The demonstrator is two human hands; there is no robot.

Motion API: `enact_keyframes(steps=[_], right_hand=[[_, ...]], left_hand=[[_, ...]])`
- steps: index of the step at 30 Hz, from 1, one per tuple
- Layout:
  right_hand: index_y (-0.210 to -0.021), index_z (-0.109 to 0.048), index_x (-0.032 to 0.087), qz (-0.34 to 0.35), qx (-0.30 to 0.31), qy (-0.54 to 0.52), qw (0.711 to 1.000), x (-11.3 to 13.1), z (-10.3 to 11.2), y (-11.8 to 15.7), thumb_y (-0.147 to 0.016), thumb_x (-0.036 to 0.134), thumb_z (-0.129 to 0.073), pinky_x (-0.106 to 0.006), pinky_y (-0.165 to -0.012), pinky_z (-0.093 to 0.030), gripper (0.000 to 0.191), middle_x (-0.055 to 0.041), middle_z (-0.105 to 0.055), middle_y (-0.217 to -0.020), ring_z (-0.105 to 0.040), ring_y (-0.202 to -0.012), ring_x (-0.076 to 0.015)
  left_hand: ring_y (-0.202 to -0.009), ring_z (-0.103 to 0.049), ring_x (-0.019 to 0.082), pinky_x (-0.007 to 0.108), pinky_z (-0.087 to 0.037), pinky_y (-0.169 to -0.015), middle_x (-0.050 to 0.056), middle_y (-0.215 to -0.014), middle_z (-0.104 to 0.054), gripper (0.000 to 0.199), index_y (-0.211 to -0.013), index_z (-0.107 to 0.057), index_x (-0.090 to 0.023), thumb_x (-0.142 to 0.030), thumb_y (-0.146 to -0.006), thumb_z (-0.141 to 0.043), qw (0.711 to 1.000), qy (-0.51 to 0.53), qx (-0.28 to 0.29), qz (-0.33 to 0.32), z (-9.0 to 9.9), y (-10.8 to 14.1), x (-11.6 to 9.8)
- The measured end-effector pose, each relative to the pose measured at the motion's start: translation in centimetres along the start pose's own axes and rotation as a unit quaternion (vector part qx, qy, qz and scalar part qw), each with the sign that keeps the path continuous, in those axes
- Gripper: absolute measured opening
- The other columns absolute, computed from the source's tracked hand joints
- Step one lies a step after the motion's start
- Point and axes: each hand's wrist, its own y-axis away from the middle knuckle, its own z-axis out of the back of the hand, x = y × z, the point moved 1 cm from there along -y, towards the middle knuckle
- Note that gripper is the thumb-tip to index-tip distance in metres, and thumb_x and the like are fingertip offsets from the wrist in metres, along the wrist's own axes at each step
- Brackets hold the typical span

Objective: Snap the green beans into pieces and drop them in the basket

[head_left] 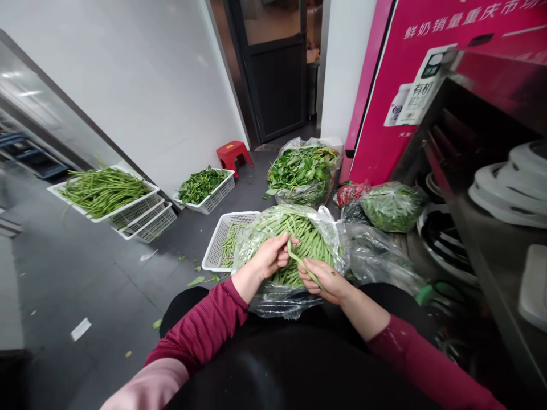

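One long green bean point(296, 259) stretches between my two hands above an opened clear plastic bag point(252, 228) full of green beans point(314, 236). My left hand point(272, 255) pinches the bean's upper end between thumb and fingers. The lower part of it lies in my right hand point(323, 280), with the fingers closed round it. Just left of the bag, partly covered by it, stands a white perforated basket point(210, 250) with short bean pieces point(229, 245) inside.
Stacked white baskets point(141, 228) hold long beans point(105, 191) at left. Farther off are a basket of leafy greens point(203, 185), a red stool point(234, 155) and a big bag of greens point(303, 165). A metal shelf point(478, 245) with stacked plates point(513, 182) borders the right. Leaf scraps lie on the floor.
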Motion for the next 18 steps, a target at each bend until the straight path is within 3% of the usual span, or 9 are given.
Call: enact_keyframes(steps=[3, 5, 8, 10, 13, 16, 18], right_hand=[[-0.064, -0.039, 0.017, 0.021, -0.054, 0.009, 0.998, -0.3, 0.3, -0.4, -0.075, 0.047, -0.052, -0.016, -0.034, -0.008, 0.034, 0.0071, -0.031, -0.054, -0.021, -0.036, -0.0012], [-0.064, -0.039, 0.017, 0.034, -0.104, -0.007, 0.994, -0.6, 0.9, -0.9, -0.073, 0.047, -0.054, -0.016, -0.033, -0.007, 0.034, 0.0078, -0.030, -0.052, -0.020, -0.035, -0.0011], [-0.063, -0.041, 0.018, 0.051, -0.174, -0.054, 0.982, -0.9, 1.8, -1.6, -0.070, 0.047, -0.056, -0.015, -0.031, -0.011, 0.034, 0.0082, -0.032, -0.049, -0.021, -0.032, -0.0015], [-0.065, -0.044, 0.018, 0.067, -0.187, -0.068, 0.978, -0.9, 2.2, -1.7, -0.070, 0.046, -0.058, -0.016, -0.032, -0.021, 0.032, 0.0066, -0.039, -0.049, -0.030, -0.034, -0.0030], [-0.071, -0.048, 0.018, 0.035, -0.120, -0.083, 0.989, -0.6, 1.9, -1.3, -0.073, 0.048, -0.054, -0.019, -0.038, -0.034, 0.031, 0.0025, -0.048, -0.056, -0.043, -0.041, -0.0070], [-0.071, -0.048, 0.018, -0.042, -0.012, -0.110, 0.993, -0.5, 1.3, -0.7, -0.075, 0.052, -0.049, -0.016, -0.032, -0.023, 0.035, 0.0023, -0.049, -0.056, -0.033, -0.035, -0.0036], [-0.075, -0.048, 0.017, -0.060, 0.032, -0.112, 0.991, -0.4, 1.2, -0.4, -0.074, 0.045, -0.055, -0.014, -0.032, -0.015, 0.029, 0.0023, -0.049, -0.058, -0.026, -0.034, -0.0009]], left_hand=[[-0.039, -0.018, 0.002, 0.017, -0.016, -0.037, -0.007, -0.052, -0.030, 0.037, -0.075, -0.054, -0.013, -0.050, -0.072, -0.050, 0.994, -0.079, -0.060, -0.048, -0.5, 0.1, -0.4], [-0.044, -0.029, 0.004, 0.018, -0.025, -0.042, -0.005, -0.053, -0.036, 0.034, -0.066, -0.054, -0.014, -0.047, -0.072, -0.052, 0.969, -0.197, -0.086, -0.123, -1.8, 1.2, -0.4], [-0.059, -0.043, 0.008, 0.020, -0.034, -0.055, 0.000, -0.059, -0.048, 0.030, -0.058, -0.054, -0.014, -0.041, -0.070, -0.056, 0.925, -0.319, -0.047, -0.203, -4.0, 3.3, 0.1], [-0.056, -0.043, 0.008, 0.020, -0.034, -0.053, 0.000, -0.059, -0.049, 0.026, -0.068, -0.057, -0.014, -0.040, -0.070, -0.056, 0.935, -0.301, -0.010, -0.187, -4.8, 4.0, 0.5], [-0.040, -0.034, 0.004, 0.017, -0.026, -0.040, -0.004, -0.052, -0.046, 0.032, -0.085, -0.054, -0.014, -0.043, -0.070, -0.057, 0.973, -0.205, 0.015, -0.103, -4.2, 3.5, 0.9], [-0.033, -0.023, 0.001, 0.016, -0.016, -0.035, -0.008, -0.044, -0.037, 0.035, -0.082, -0.052, -0.013, -0.045, -0.068, -0.059, 0.989, -0.140, 0.035, -0.017, -2.7, 2.6, 1.3], [-0.032, -0.021, 0.001, 0.016, -0.015, -0.035, -0.009, -0.043, -0.037, 0.036, -0.082, -0.052, -0.013, -0.044, -0.066, -0.061, 0.992, -0.115, 0.045, 0.004, -2.0, 2.4, 1.7]])
